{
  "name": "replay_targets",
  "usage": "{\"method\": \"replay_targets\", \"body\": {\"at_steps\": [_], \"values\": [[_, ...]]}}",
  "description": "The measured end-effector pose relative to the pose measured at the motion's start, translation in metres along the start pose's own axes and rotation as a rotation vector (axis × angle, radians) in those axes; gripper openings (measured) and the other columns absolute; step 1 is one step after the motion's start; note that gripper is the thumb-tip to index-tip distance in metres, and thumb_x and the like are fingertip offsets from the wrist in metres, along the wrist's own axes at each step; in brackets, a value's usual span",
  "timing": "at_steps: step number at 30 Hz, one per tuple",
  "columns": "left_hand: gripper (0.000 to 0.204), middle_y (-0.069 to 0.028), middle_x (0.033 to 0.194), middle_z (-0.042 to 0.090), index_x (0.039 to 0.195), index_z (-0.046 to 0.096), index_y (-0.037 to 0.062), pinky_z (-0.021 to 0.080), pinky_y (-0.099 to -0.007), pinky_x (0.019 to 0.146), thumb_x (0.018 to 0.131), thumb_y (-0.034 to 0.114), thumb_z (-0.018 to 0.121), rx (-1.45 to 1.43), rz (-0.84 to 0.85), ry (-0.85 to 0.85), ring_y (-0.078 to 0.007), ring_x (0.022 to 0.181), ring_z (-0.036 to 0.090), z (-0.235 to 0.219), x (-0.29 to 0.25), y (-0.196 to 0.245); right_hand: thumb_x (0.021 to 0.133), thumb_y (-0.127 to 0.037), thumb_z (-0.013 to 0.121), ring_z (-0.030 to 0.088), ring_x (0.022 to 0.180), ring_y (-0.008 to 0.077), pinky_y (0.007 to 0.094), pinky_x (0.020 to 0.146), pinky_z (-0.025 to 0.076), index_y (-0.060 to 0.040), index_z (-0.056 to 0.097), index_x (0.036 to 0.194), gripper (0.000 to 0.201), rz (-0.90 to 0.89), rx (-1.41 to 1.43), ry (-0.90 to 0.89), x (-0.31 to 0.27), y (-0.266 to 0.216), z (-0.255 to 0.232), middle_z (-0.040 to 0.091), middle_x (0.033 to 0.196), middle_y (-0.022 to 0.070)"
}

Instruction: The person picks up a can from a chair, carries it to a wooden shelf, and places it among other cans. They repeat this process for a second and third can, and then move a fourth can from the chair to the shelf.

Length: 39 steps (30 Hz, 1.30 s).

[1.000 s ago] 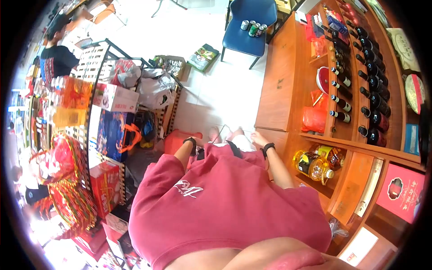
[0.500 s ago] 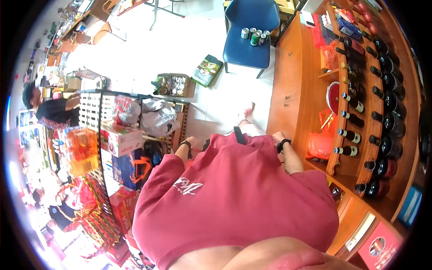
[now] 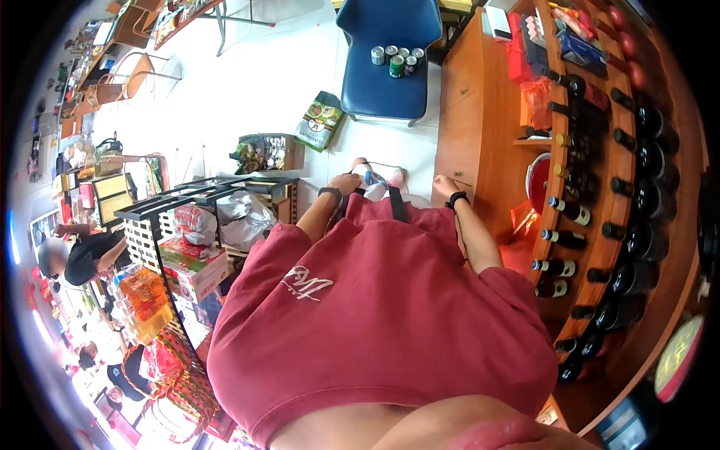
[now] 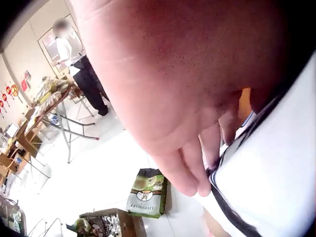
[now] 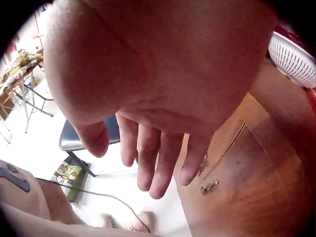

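My left hand point(image 3: 345, 182) hangs at my side by the white shorts point(image 4: 281, 163), its fingers loosely bent with nothing in them. On the other side my right hand point(image 3: 446, 185) hangs near the wooden cabinet point(image 3: 463, 112); in the right wrist view its palm and relaxed fingers point(image 5: 160, 163) hold nothing. Ahead stands a blue chair point(image 3: 386, 90) bearing several drink cans point(image 3: 397, 66), one of them green. A green and white bag point(image 3: 319, 120) lies on the floor to the chair's left, beside an open cardboard box point(image 3: 279, 152) with packets in it.
A slatted rack point(image 3: 142, 238) loaded with bags and boxes stands at my left. Wine bottles point(image 3: 566, 240) fill the wooden shelves at my right. A thin dark cable point(image 5: 98, 193) hangs by my legs. Another person point(image 3: 90, 255) is beyond the rack.
My body has moved forward: the chair, bag and box are nearer, and the rack and shelves have slid back past me. Both hands have swung with the steps, still holding nothing.
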<state>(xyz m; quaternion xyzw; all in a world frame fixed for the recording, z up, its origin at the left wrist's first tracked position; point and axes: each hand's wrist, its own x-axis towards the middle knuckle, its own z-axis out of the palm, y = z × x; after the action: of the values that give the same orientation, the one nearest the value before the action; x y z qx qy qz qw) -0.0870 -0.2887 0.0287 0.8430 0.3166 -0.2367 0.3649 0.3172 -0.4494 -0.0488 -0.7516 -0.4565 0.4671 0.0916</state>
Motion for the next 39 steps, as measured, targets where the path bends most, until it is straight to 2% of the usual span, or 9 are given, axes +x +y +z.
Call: {"method": "replay_targets", "body": {"at_steps": [4, 6, 10, 14, 15, 17, 22, 30, 39], "values": [[0.041, -0.0138, 0.146, 0.051, 0.138, 0.056, 0.0116, 0.050, -0.0415, 0.108, 0.097, 0.011, 0.048, -0.101, -0.022, -0.155, -0.0352, 0.133, 0.056, -0.051, 0.015, 0.011, 0.091, -0.026, 0.065, 0.070, 0.092, 0.0254, 0.0384, 0.081, 0.056, 0.0002, 0.071, 0.104, 0.030, 0.123, -0.054, -0.130, 0.014, -0.001, -0.012, 0.074, 0.096, 0.0141], [0.044, -0.0178, 0.155, 0.047, 0.148, 0.044, 0.0164, 0.039, -0.0437, 0.117, 0.106, 0.030, 0.046, 0.075, 0.379, 0.147, -0.0368, 0.140, 0.048, 0.029, 0.075, -0.071, 0.090, -0.026, 0.065, 0.069, 0.083, 0.0214, 0.0374, 0.073, 0.056, -0.0007, 0.071, 0.100, 0.028, 0.233, 0.009, -0.246, 0.026, 0.009, -0.016, 0.072, 0.089, 0.0106], [0.057, -0.0122, 0.164, 0.036, 0.157, 0.037, 0.0177, 0.034, -0.0402, 0.122, 0.105, 0.041, 0.044, -0.163, 0.287, -0.030, -0.0332, 0.148, 0.040, -0.036, 0.089, -0.061, 0.093, -0.028, 0.063, 0.063, 0.072, 0.0153, 0.0337, 0.064, 0.054, -0.0038, 0.069, 0.099, 0.026, 0.321, -0.007, -0.413, 0.049, -0.010, -0.047, 0.066, 0.081, 0.0054], [0.066, -0.0101, 0.164, 0.038, 0.157, 0.038, 0.0170, 0.037, -0.0395, 0.119, 0.100, 0.046, 0.051, -0.325, -0.053, -0.444, -0.0319, 0.145, 0.044, -0.082, 0.143, -0.066, 0.094, -0.031, 0.064, 0.071, 0.095, 0.0245, 0.0375, 0.085, 0.055, -0.0056, 0.069, 0.121, 0.037, 0.325, 0.121, -0.272, 0.080, -0.009, -0.048, 0.074, 0.103, 0.0157], [0.068, -0.0095, 0.164, 0.038, 0.158, 0.039, 0.0169, 0.038, -0.0393, 0.119, 0.098, 0.047, 0.052, -0.358, -0.149, -0.558, -0.0316, 0.145, 0.045, -0.086, 0.161, -0.075, 0.094, -0.036, 0.064, 0.070, 0.107, 0.0293, 0.0389, 0.095, 0.051, -0.0035, 0.067, 0.127, 0.046, 0.239, -0.159, -0.442, 0.064, -0.102, -0.103, 0.073, 0.113, 0.0204], [0.072, -0.0084, 0.164, 0.039, 0.158, 0.039, 0.0165, 0.039, -0.0390, 0.118, 0.095, 0.049, 0.056, -0.367, -0.265, -0.683, -0.0310, 0.144, 0.047, -0.102, 0.190, -0.096, 0.095, -0.037, 0.063, 0.069, 0.110, 0.0321, 0.0410, 0.098, 0.051, -0.0027, 0.067, 0.126, 0.047, 0.261, -0.177, -0.522, 0.096, -0.116, -0.102, 0.073, 0.116, 0.0202], [0.054, -0.0206, 0.142, 0.060, 0.131, 0.066, 0.0057, 0.049, -0.0493, 0.106, 0.095, 0.045, 0.056, -0.089, -0.286, -0.478, -0.0387, 0.128, 0.060, -0.184, 0.236, -0.139, 0.091, -0.037, 0.065, 0.064, 0.120, 0.0411, 0.0449, 0.102, 0.050, -0.0003, 0.065, 0.127, 0.051, 0.154, -0.125, -0.422, 0.200, -0.091, -0.073, 0.067, 0.127, 0.0261], [0.056, -0.0228, 0.132, 0.063, 0.139, 0.048, 0.0062, 0.054, -0.0506, 0.097, 0.088, 0.024, 0.063, -0.361, -0.301, 0.184, -0.0438, 0.118, 0.064, -0.240, 0.371, -0.170, 0.088, -0.019, 0.071, 0.071, 0.101, 0.0326, 0.0425, 0.096, 0.054, -0.0026, 0.045, 0.141, 0.061, 0.094, 0.221, 0.285, 0.379, -0.205, -0.102, 0.062, 0.131, 0.0245], [0.070, -0.0238, 0.132, 0.063, 0.140, 0.046, 0.0057, 0.055, -0.0506, 0.096, 0.082, 0.032, 0.075, -0.423, -0.212, 0.263, -0.0419, 0.117, 0.065, -0.247, 0.506, -0.158, 0.084, -0.018, 0.076, 0.064, 0.118, 0.0385, 0.0468, 0.097, 0.052, -0.0097, 0.044, 0.145, 0.070, 0.126, 0.198, 0.481, 0.470, -0.234, -0.089, 0.062, 0.135, 0.0196]]}}
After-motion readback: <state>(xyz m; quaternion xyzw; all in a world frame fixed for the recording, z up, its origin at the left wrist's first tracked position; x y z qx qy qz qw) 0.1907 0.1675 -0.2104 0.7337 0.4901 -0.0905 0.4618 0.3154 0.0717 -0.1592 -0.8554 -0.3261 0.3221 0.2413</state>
